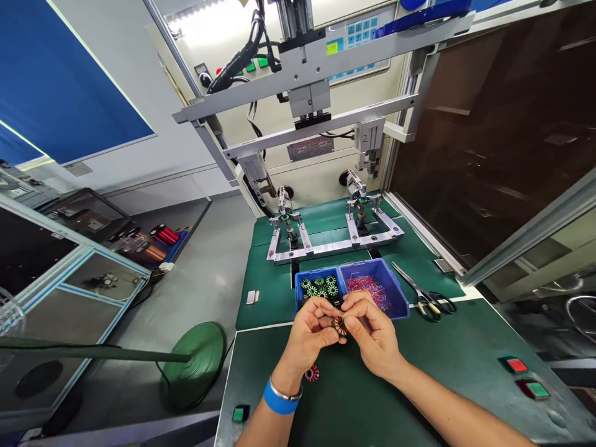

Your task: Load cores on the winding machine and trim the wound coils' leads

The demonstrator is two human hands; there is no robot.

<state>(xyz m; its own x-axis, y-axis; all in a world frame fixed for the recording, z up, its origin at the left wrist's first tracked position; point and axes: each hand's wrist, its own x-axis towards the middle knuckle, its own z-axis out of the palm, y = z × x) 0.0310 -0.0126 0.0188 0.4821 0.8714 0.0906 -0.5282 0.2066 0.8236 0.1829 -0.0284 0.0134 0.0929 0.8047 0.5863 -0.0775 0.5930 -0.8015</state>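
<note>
Over the green worktop (pixel 442 360), near the blue bins (pixel 390 279), held a wire-wound ring (pixel 341 325) in the narrowed fingers of the left hand (pixel 308 335); had the right hand (pixel 378 340) equally near, at the ring's right edge, but could not tell whether gripping or touching.

Bright light (pixel 205 26) is glaring along the top, left of centre, while a big blue panel (pixel 60 74) is filling the upper left against a pale wall (pixel 174 146). Below, the grey floor (pixel 205 267) is catching a soft shine. Lower left, a round green base (pixel 198 375) is sitting on it, its pole (pixel 93 351) running off the left edge. A dark brown panel (pixel 488 124) is looming upper right, and a green table (pixel 465 360) is stretching across the lower middle.
</note>
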